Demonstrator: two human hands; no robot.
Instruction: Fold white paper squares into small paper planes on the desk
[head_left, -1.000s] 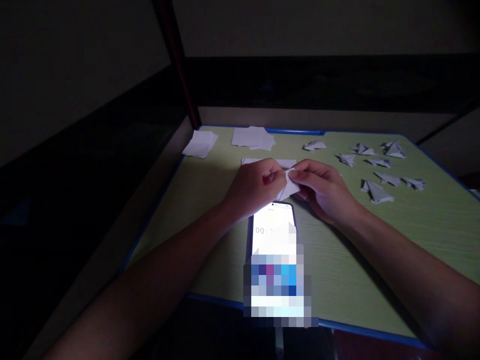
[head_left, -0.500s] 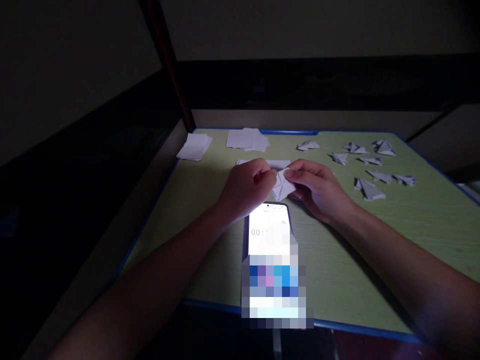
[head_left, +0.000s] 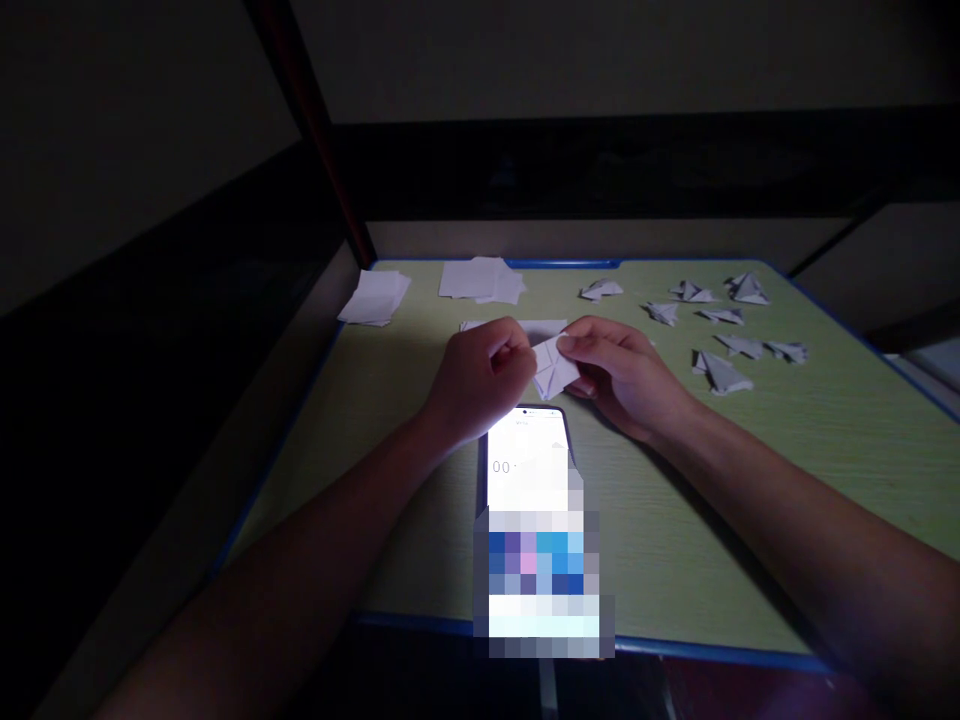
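Between my hands is a small folded piece of white paper (head_left: 553, 370), raised above the table and marked with crease lines. My left hand (head_left: 486, 375) is closed with its fingers curled, gripping the paper's left edge. On the other side my right hand (head_left: 626, 370) pinches it, thumb on top and fingers beneath. Just below the hands lies a lit phone (head_left: 529, 470) showing a timer; its lower part is pixelated. Behind my hands a sheet of white paper (head_left: 547, 328) is partly hidden.
Two stacks of white paper, one at the far left (head_left: 375, 298) and one at the back (head_left: 472, 279), lie on the green table (head_left: 360, 520) with blue edging. Several folded paper figures (head_left: 721, 372) are spread over the right side. Walls stand behind and to the left.
The view has shifted slightly, so the whole scene sits a little further left. Both hands keep hold of the folded paper, with slightly more of its left part showing.
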